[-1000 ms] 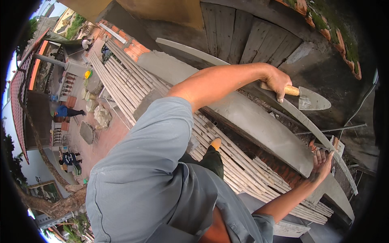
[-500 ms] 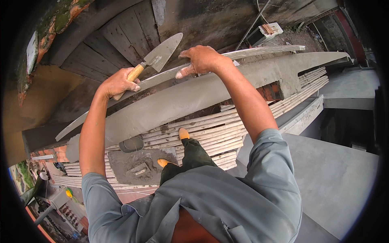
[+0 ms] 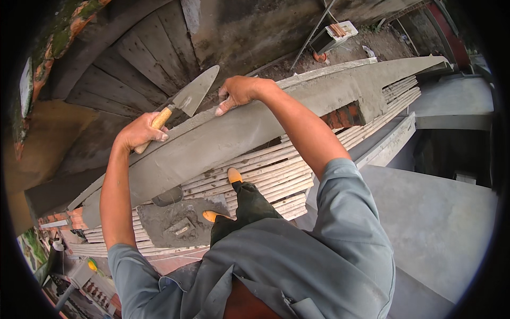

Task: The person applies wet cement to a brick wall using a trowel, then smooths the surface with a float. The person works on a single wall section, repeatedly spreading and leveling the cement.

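Note:
My left hand (image 3: 143, 133) grips the wooden handle (image 3: 159, 120) of a trowel, its pointed steel blade (image 3: 188, 98) angled up and to the right, and rests at a long pale straightedge strip (image 3: 329, 66). Farther right, my right hand (image 3: 236, 95) is curled over the same strip, thumb on its near side. The strip lies along the far edge of a long grey mortar-coated ledge (image 3: 207, 138), which has an opening showing red brick (image 3: 342, 116) toward its right. Both hands have grey residue on their fingers.
My boots (image 3: 234, 175) are on bamboo-pole planking (image 3: 271, 186), beside a mortar board (image 3: 159, 223) with a flat tool on it. Beyond the ledge are a weathered wall (image 3: 249, 29), wooden boards (image 3: 133, 69) and a white box (image 3: 340, 32). Grey concrete surfaces (image 3: 435, 234) lie at right.
The view has swung round since a second ago. Since half a second ago, my hands and the strip have moved down toward me, so the strip now sits against the ledge's far edge.

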### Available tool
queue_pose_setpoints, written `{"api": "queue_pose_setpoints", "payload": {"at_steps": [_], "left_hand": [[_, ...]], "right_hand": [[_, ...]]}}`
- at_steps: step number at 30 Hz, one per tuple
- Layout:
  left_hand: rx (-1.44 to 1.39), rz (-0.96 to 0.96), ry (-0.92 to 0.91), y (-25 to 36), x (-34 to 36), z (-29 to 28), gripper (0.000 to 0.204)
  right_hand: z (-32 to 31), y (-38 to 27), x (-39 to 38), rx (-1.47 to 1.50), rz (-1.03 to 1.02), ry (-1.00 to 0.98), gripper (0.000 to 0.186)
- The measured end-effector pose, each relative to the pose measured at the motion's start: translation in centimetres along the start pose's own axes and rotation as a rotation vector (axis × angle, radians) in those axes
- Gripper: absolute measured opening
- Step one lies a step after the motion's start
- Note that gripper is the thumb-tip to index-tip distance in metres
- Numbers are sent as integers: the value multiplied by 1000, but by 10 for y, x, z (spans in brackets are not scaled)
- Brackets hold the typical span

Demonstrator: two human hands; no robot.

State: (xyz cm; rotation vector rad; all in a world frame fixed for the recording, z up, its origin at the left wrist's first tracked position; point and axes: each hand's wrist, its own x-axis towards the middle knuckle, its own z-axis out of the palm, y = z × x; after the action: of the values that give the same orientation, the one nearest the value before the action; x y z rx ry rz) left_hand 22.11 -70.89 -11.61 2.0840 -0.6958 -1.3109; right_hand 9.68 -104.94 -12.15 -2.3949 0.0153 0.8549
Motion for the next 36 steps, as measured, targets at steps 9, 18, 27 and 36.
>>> {"api": "queue_pose_setpoints", "payload": {"at_steps": [9,18,27,36], "left_hand": [[-13,-1,-14,3,-3,-2,49],[-23,-1,-38,-4,2,-4,40],[80,-36,6,5,-5,1,50],[217,-71,38,-5,-22,6,76]], "right_hand": [[0,-4,-3,-1,76,-96,105],[2,-1,-1,10,53,-95,104],[10,6,1,5,-24,22,89],[6,-7,9,72,-13,-120,82]]}}
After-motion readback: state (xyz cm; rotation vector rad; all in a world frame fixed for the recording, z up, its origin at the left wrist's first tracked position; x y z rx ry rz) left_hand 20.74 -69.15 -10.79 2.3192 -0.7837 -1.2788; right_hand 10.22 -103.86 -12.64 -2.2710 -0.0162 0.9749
